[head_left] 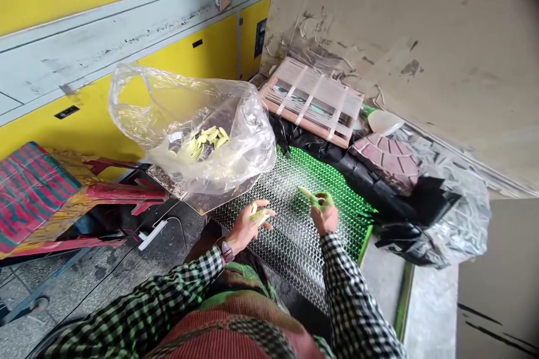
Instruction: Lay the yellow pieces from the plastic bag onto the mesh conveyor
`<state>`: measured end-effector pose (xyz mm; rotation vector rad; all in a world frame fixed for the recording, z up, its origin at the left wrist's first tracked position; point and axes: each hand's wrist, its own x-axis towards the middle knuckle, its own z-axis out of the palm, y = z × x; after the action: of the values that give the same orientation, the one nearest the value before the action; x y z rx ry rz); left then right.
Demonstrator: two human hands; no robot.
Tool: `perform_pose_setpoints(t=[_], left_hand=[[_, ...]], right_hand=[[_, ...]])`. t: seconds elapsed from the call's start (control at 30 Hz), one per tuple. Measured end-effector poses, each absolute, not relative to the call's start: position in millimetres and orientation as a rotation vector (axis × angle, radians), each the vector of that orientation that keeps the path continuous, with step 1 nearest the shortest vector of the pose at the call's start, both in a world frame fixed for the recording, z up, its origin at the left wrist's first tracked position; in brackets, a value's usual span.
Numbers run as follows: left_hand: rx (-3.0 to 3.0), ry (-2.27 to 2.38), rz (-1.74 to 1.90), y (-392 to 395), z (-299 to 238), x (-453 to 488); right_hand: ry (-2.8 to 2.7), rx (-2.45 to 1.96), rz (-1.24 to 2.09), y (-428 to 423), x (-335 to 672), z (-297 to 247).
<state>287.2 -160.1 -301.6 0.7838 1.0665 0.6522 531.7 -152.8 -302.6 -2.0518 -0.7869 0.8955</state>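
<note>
green, pale and leaf-shaped: small piece [309,195] pinched between thumb and forefinger of right hand [324,216], grip clenched on it, just above honeycomb mesh [290,247]. left hand [250,223] palm up, grip loosely curled around a few spare pieces [254,211], fingers spread, on or just over the mesh, cannot tell which. mesh spread out in front of the lap, bright green sheet [337,190] showing through its far part. clear plastic bag [189,123] just beyond left hand, mouth open, heap of like pieces [206,140] inside. black plastic [320,148], reddish patterned disc [387,160] and taped bundle [314,98] farther back, well apart from both hands. judged handling: pinch low on the piece, near one tip, leaving the other tip free and in sight. hold right wrist low and close to the mesh for less wobble. cup left palm a bit more, against spilling spares through the holes. pass one piece at a time from palm to right hand, never a bunch. press lightly: thin, springy-looking mesh, probably easy to dent. mind the bag edge near left knuckles, likely to snag or tip the heap.
</note>
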Motion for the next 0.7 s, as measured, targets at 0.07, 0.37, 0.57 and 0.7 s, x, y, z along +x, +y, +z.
perform_pose_setpoints(t=[0.07,0.37,0.57,0.7], left_hand=[[0.796,1.02,0.653,-160,-301,296],[0.88,0.936,0.772,-164,-302,326],[0.992,1.02,0.729,-165,-303,333],[1.017,1.179,0.688,-166,-305,320]], right_hand=[[-0.891,-1.945,1.052,-165,519,-294],[-0.62,-1.518,1.615,-204,474,-285],[-0.514,-1.52,1.533,-207,478,-298],[-0.646,-1.84,1.256,-196,508,-306]])
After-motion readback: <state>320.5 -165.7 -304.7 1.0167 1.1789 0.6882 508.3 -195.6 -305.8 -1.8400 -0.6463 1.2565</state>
